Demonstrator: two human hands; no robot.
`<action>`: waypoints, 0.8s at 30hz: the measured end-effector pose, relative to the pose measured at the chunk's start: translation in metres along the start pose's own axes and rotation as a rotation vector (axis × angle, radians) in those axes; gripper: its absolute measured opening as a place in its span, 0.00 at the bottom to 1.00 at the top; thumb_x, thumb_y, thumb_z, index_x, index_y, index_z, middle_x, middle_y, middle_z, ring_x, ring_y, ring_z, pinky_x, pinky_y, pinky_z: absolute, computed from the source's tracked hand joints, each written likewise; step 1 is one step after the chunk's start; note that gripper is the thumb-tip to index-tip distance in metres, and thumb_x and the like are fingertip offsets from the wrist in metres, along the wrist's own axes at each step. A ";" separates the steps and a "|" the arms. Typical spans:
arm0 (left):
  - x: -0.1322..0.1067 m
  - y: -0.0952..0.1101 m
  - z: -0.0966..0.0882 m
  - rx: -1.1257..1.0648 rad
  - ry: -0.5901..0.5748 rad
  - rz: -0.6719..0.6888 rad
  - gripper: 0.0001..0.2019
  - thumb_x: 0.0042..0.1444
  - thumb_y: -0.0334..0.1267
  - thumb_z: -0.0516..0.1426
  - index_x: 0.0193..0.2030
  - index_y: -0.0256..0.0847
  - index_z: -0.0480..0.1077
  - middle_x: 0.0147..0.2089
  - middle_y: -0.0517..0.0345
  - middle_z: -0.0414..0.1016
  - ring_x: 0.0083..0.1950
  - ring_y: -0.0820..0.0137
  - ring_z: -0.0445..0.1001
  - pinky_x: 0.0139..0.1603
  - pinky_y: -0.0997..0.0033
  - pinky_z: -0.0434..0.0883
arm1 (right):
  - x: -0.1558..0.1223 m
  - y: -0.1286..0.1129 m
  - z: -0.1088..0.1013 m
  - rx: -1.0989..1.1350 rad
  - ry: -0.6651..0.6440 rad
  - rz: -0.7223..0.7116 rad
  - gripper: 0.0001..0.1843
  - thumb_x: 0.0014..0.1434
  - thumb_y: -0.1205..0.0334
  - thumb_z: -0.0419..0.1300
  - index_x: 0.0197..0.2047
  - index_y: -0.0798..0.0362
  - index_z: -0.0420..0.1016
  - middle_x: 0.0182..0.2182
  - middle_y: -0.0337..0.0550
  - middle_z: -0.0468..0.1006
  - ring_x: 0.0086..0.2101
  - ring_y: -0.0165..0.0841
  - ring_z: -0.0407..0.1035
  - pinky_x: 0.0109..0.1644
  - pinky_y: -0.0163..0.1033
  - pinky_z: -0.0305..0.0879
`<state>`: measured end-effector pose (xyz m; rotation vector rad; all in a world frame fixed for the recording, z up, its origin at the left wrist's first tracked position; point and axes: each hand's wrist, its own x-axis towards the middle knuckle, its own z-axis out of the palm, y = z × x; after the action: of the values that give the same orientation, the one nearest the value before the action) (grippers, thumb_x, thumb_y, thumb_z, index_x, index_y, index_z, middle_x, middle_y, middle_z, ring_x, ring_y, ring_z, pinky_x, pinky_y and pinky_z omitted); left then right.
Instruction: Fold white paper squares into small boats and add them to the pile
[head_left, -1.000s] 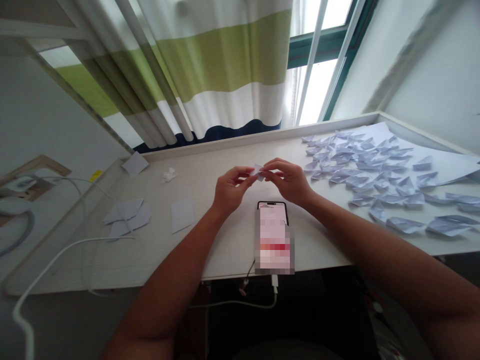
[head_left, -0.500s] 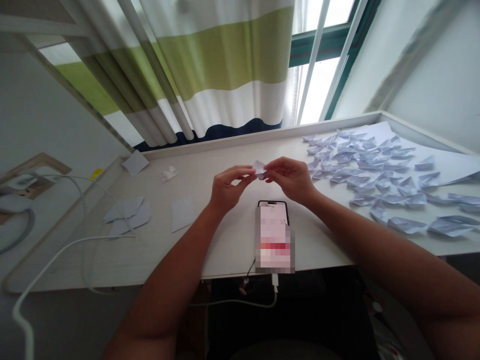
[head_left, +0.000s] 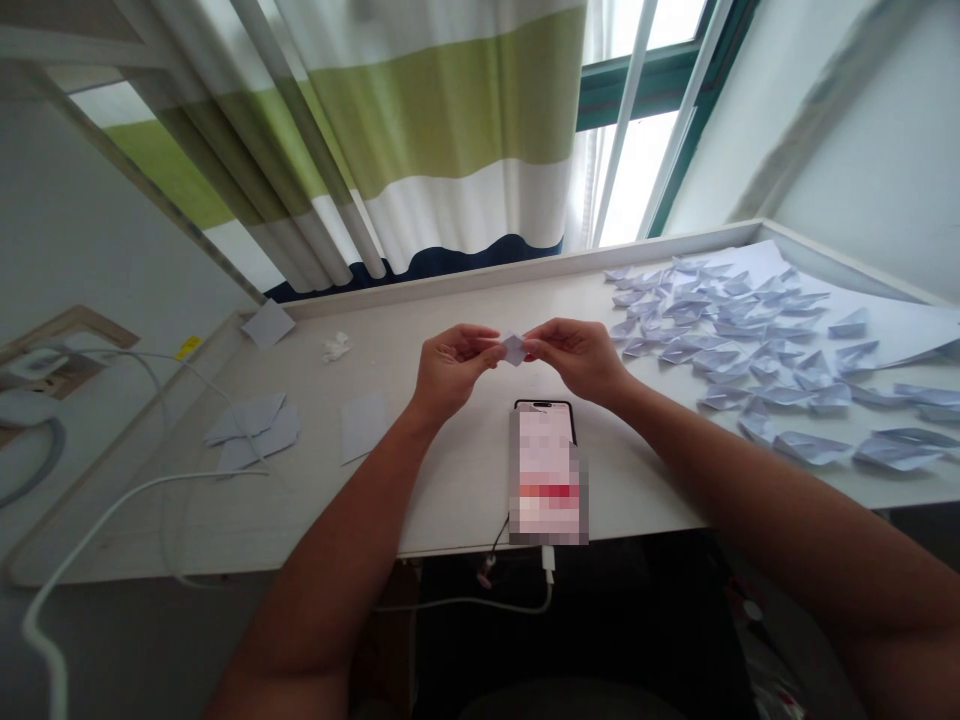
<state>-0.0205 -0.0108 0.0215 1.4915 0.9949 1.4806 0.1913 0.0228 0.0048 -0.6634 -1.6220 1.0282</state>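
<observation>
A small folded piece of white paper (head_left: 514, 349), roughly diamond-shaped, is held up over the white desk (head_left: 450, 480). My left hand (head_left: 457, 368) pinches its left corner between thumb and fingers. On the opposite corner, my right hand (head_left: 576, 357) grips it the same way. Below the hands lies a phone (head_left: 550, 470) with a lit, partly blurred screen. Many folded paper boats (head_left: 720, 320) crowd the right side of the desk, near my right hand.
Flat paper sheets (head_left: 259, 430) lie at the left, with another sheet (head_left: 364, 430) beside my left forearm. A crumpled tissue (head_left: 335, 347) and a square paper (head_left: 268, 323) sit further back. White cables (head_left: 112, 520) cross the left edge. A large white sheet (head_left: 900, 335) lies under some boats.
The folded paper has turned and now shows a flatter, diamond-shaped face. My left fingers have shifted their hold, with the thumb now pressed on its front. The desk items look unchanged.
</observation>
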 end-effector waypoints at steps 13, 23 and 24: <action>-0.004 0.001 0.007 -0.020 0.001 -0.100 0.14 0.50 0.44 0.77 0.37 0.40 0.82 0.33 0.55 0.86 0.35 0.66 0.85 0.37 0.67 0.79 | 0.000 0.002 0.006 0.073 0.046 0.006 0.24 0.57 0.38 0.78 0.40 0.51 0.86 0.35 0.45 0.87 0.36 0.38 0.82 0.44 0.50 0.84; -0.004 0.001 0.007 -0.071 0.015 -0.117 0.17 0.44 0.46 0.80 0.34 0.39 0.84 0.37 0.52 0.87 0.37 0.67 0.83 0.47 0.59 0.83 | -0.001 -0.002 0.010 0.035 0.105 0.012 0.27 0.56 0.33 0.77 0.33 0.50 0.82 0.30 0.44 0.86 0.32 0.38 0.81 0.40 0.48 0.82; -0.004 0.001 0.007 -0.070 0.012 -0.121 0.17 0.44 0.46 0.80 0.34 0.39 0.84 0.36 0.53 0.87 0.37 0.67 0.83 0.47 0.59 0.82 | -0.001 -0.002 0.010 0.037 0.105 0.011 0.28 0.56 0.33 0.77 0.33 0.50 0.81 0.30 0.44 0.86 0.32 0.38 0.81 0.40 0.48 0.82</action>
<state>-0.0136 -0.0144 0.0209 1.3512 1.0122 1.4254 0.1818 0.0180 0.0052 -0.6908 -1.5063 1.0130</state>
